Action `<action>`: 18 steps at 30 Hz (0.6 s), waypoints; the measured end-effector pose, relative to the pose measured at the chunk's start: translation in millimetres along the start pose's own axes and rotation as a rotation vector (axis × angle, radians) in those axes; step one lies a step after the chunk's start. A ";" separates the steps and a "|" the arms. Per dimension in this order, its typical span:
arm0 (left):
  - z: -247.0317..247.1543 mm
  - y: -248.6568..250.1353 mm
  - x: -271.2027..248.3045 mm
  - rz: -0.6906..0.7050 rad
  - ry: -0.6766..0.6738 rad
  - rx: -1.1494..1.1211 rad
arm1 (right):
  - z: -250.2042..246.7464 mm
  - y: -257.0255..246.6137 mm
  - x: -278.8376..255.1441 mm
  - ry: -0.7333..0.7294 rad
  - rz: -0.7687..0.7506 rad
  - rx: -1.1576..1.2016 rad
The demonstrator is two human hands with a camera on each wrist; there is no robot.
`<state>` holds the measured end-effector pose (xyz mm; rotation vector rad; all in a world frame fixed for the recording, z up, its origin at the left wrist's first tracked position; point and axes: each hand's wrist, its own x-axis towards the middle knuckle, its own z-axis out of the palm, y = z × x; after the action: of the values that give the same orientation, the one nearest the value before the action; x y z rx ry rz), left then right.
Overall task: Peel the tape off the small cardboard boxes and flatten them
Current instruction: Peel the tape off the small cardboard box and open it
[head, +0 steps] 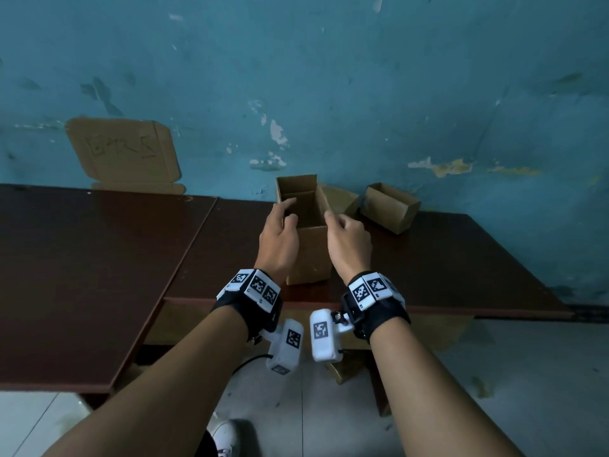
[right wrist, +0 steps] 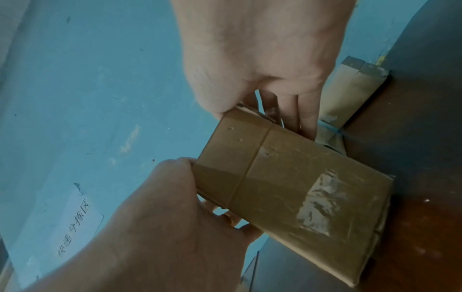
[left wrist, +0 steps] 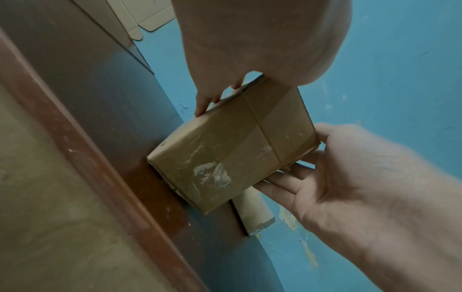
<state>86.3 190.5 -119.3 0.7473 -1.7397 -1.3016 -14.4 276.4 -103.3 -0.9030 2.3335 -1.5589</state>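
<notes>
The left hand [head: 278, 237] has its thumb hooked over the left top rim of the upright cardboard box [head: 311, 255], with the other fingers curled against the outside of that wall. From the right wrist view its fingers [right wrist: 232, 217] pinch the rim between thumb and fingertips. The right hand [head: 349, 240] grips the opposite, right rim. In the left wrist view its fingers [left wrist: 282, 182] lie fairly straight along the outer side of the box while the thumb sits at the top edge; how far the thumb reaches inside cannot be told.

The box stands open-topped between the two hands on the desk [head: 445, 258], near its front edge and toward the middle of its width. A patch of clear tape [right wrist: 322, 201] clings to the box's near face, wrinkled and whitish, low down by the base.

Behind it, at the back edge of the desk against the blue wall [head: 362, 77], lie a flattened piece of cardboard [head: 339, 197] and, to its right, a second small open box [head: 390, 207], tilted. A cardboard sign [head: 123, 153] with handwriting leans on the wall at the back left.
</notes>
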 end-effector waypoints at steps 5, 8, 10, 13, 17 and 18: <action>4.4 -9.8 14.8 0.008 0.121 -0.151 | -7.9 -1.1 8.3 -0.053 -0.036 0.122; 2.7 -19.6 21.2 -0.041 0.141 -0.313 | -4.8 5.3 14.2 -0.076 -0.068 0.227; 1.2 -27.7 24.8 -0.018 0.165 -0.276 | -0.3 9.0 19.9 -0.107 -0.094 0.264; 0.3 -38.0 28.7 0.005 0.193 -0.262 | 5.3 12.6 26.4 -0.138 -0.123 0.284; -4.5 -48.0 34.2 -0.006 0.277 -0.450 | 12.3 11.1 28.3 -0.205 -0.178 0.325; -6.2 -50.6 35.6 -0.017 0.294 -0.477 | 14.5 9.8 27.9 -0.223 -0.197 0.322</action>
<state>73.7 143.3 -157.7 0.6354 -1.1322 -1.4613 -33.4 251.5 -113.5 -1.1799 1.8218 -1.7400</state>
